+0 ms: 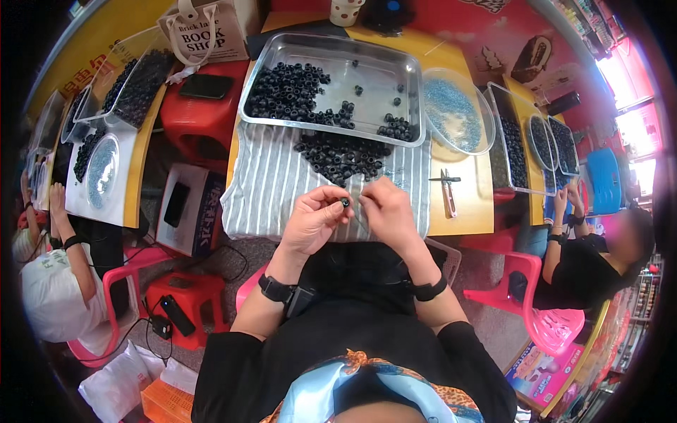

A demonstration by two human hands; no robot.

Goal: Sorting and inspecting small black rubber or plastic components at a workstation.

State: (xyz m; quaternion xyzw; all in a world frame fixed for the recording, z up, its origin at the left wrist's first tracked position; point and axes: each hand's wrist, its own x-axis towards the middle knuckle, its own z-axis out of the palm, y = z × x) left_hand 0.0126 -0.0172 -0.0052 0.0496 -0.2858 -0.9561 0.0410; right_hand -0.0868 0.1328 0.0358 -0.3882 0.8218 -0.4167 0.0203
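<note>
My left hand (316, 217) pinches a dark round bead (345, 202) between thumb and forefinger. Close beside it, my right hand (388, 214) is closed with its fingertips together. Whatever it grips is too thin or hidden to make out. Both hands hover at the near part of a grey-and-white striped cloth (264, 180). Just beyond them, a heap of black beads (343, 156) lies on the cloth. Past the heap stands a clear tray (331, 44) with many more black beads (285, 88) gathered mostly on its left side.
Right of the tray is a clear round container (486, 134) of small blue beads (451, 106). Thread snips (448, 194) lie on the yellow table (476, 220). A red stool (201, 106) bears a phone (206, 86) at left. Other people (60, 289) sit at both sides.
</note>
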